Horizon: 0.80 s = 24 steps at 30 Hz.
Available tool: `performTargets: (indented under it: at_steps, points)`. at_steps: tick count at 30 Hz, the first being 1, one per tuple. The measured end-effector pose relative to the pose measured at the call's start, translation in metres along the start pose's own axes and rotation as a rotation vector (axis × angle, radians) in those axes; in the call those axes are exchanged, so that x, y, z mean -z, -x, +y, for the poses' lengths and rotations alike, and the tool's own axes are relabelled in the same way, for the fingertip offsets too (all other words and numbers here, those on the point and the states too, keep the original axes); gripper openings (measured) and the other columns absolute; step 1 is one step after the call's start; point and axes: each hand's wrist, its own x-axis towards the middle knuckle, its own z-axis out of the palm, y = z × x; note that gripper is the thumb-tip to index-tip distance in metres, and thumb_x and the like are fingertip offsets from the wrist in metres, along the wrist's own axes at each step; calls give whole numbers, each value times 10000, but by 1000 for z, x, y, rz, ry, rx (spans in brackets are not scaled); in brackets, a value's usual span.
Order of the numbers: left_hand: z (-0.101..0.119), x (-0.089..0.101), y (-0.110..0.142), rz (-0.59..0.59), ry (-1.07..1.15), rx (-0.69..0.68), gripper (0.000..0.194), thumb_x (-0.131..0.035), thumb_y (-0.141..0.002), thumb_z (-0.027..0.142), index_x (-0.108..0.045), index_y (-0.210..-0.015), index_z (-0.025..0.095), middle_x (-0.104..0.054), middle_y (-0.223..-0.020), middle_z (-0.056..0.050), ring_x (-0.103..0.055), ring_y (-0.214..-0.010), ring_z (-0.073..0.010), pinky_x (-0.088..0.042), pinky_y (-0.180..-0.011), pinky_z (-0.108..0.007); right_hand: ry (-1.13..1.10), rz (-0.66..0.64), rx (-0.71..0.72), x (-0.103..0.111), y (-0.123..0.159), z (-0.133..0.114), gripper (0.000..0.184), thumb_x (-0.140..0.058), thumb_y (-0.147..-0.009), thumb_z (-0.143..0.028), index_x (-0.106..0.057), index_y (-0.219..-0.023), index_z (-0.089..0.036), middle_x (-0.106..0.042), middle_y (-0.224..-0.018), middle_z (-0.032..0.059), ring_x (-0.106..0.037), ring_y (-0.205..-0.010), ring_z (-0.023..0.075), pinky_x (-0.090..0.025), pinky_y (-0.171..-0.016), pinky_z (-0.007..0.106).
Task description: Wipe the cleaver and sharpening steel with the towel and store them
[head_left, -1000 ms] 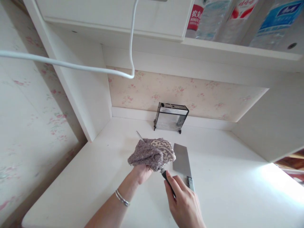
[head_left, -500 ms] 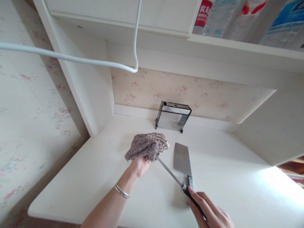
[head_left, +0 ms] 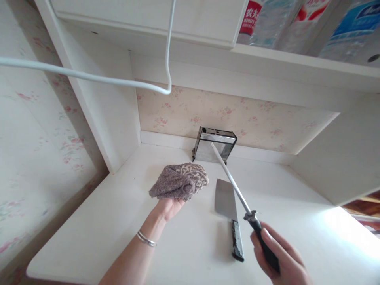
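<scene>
My left hand [head_left: 170, 206] holds up a crumpled grey-brown towel [head_left: 178, 183] with a pale pattern on one side; the cloth covers most of the fingers. In my right hand [head_left: 279, 253] is a honing steel [head_left: 233, 183], gripped by its black handle, its rod slanting up and to the left. The rod's tip is apart from the towel and overlaps the knife block in view. Below the rod a cleaver [head_left: 225, 200] lies flat on the white table, its blade pointing away and its black handle towards me.
A slim silver and black knife block [head_left: 212, 148] stands at the back of the white table [head_left: 97, 221], by the wallpapered wall. A white cable [head_left: 103, 77] hangs across the upper left. Overhead, a shelf [head_left: 285, 55] carries several plastic bottles [head_left: 270, 23].
The honing steel has come out of the towel, and my right hand has moved right with it. The rod now shows its full length. My left hand has shifted slightly left.
</scene>
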Motion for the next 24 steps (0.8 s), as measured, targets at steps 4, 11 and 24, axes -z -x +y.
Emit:
performTargets:
  at_steps: [4,11,24]
  points:
    - [-5,9,8,-197,-145,109,300,-654,-785,186,-651,-1083,221,-645,-1157,-59,-556,-1115,-214,-390,-1008,-388,-285,-353,-187,-47,-13,9,321,-588,-811,-435,-580,-952,-147,-408,-492,-74,-261,-284,3,-155,-292,140]
    - [-10,12,13,-301,-350,191,249,-678,-749,357,-703,-952,216,-690,-1007,-70,-584,-1010,-255,-428,-912,-417,-360,-517,-440,-102,-26,49,326,-509,-854,-476,-492,-771,-161,-387,-486,-85,-241,-256,11,-158,-258,148]
    - [-12,-1,10,-76,-338,98,298,-783,-629,329,-711,-884,194,-697,-999,-75,-563,-1055,-265,-369,-982,-434,-240,-455,-414,-75,-15,69,428,-559,-799,-554,-527,-976,-166,-422,-539,-83,-204,-277,-3,-139,-265,143]
